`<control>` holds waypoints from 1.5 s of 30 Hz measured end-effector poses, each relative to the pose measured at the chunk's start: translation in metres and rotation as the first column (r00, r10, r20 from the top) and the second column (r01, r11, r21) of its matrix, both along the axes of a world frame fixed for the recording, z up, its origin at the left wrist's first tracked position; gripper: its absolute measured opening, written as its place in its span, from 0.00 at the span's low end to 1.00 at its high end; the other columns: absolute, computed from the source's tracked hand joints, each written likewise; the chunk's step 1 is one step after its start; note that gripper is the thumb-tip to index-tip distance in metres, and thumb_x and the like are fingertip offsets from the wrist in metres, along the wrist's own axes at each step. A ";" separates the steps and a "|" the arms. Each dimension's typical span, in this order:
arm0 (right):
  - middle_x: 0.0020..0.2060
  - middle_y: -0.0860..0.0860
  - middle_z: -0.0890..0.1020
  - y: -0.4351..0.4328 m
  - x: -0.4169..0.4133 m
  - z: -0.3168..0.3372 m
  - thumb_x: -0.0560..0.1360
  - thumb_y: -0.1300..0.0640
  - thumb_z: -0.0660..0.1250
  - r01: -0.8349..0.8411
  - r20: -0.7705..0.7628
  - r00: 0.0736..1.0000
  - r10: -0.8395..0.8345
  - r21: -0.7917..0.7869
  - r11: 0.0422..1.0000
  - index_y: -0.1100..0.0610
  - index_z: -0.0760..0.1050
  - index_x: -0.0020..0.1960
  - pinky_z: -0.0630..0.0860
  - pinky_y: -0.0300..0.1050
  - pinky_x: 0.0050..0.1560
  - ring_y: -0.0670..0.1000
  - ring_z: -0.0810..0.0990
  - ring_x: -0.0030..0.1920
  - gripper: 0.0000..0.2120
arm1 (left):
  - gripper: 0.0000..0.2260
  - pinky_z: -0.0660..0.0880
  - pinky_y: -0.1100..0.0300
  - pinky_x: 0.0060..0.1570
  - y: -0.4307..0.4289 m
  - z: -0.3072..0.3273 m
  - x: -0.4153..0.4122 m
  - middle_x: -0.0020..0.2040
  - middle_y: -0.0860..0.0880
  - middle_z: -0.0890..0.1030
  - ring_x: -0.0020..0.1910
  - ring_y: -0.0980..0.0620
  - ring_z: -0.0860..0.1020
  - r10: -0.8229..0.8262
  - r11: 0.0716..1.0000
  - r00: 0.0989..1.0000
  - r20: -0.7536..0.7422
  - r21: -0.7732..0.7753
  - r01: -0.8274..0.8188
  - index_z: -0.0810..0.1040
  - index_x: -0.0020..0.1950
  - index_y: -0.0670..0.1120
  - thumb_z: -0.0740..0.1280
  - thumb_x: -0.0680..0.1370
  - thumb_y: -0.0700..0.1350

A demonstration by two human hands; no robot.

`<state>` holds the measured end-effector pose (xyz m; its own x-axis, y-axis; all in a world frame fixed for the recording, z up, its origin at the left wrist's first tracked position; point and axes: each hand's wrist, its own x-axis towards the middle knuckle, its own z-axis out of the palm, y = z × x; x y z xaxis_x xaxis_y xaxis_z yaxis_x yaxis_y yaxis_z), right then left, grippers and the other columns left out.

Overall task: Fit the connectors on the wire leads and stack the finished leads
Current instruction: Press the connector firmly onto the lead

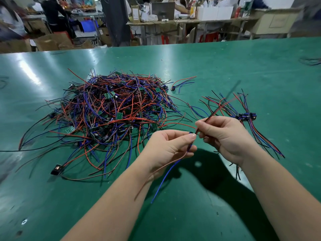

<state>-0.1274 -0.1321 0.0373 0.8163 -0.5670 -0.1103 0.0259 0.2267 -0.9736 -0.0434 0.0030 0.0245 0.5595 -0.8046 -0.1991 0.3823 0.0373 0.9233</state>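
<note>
My left hand (171, 147) pinches a blue and red wire lead (166, 173) whose free ends hang down toward me. My right hand (224, 134) pinches a red and black lead (221, 106) that points up and away, blurred by motion. The two hands meet fingertip to fingertip above the green table (225, 66). Any connector between the fingertips is hidden. A big tangled pile of red, blue and black leads with small green boards (107, 110) lies to the left. A stack of leads with dark connectors (246, 116) lies to the right.
One lead with a connector (178, 83) lies apart behind the pile. A black connector (56, 169) sits at the pile's near left edge. More wires (311, 60) lie at the far right. Other people and cluttered benches stand beyond the table's far edge.
</note>
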 end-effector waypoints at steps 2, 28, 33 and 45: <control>0.24 0.49 0.78 -0.008 -0.002 0.003 0.63 0.60 0.71 0.063 0.021 0.998 -0.064 0.039 0.997 0.62 0.76 0.36 0.71 0.30 0.24 0.42 0.75 0.24 0.05 | 0.05 0.79 0.63 0.33 0.002 0.003 -0.002 0.29 0.47 0.80 0.31 0.52 0.82 -0.055 0.998 0.998 0.014 0.000 0.055 0.80 0.40 0.41 0.73 0.68 0.39; 0.31 0.58 0.80 -0.041 -0.001 -0.004 0.83 0.46 0.46 0.227 -0.209 0.954 -0.215 0.035 0.973 0.62 0.75 0.45 0.68 0.32 0.20 0.50 0.79 0.23 0.26 | 0.04 0.75 0.65 0.38 0.008 0.014 -0.010 0.37 0.49 0.84 0.36 0.56 0.81 -0.327 0.945 0.939 0.106 0.059 0.322 0.84 0.38 0.51 0.70 0.68 0.43; 0.28 0.55 0.80 -0.030 0.000 -0.009 0.83 0.48 0.49 0.086 -0.301 0.949 -0.087 -0.018 0.996 0.62 0.76 0.49 0.62 0.33 0.18 0.49 0.75 0.20 0.23 | 0.01 0.74 0.67 0.34 0.008 0.021 0.003 0.32 0.52 0.82 0.29 0.59 0.78 -0.123 0.979 0.971 -0.207 -0.187 0.084 0.83 0.34 0.48 0.73 0.65 0.43; 0.33 0.52 0.78 0.011 -0.002 -0.002 0.62 0.61 0.73 -0.208 0.080 0.974 0.210 -0.036 0.978 0.56 0.80 0.53 0.68 0.34 0.26 0.49 0.76 0.27 0.19 | 0.05 0.78 0.67 0.30 0.006 0.022 0.011 0.33 0.50 0.83 0.34 0.56 0.83 0.163 0.911 0.899 -0.406 -0.289 -0.296 0.81 0.37 0.45 0.71 0.63 0.42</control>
<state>-0.1296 -0.1215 0.0350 0.9227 -0.3847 -0.0247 0.0611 0.2094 -0.9759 -0.0322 0.0091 0.0461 0.6768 -0.7170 -0.1671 0.6303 0.4470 0.6347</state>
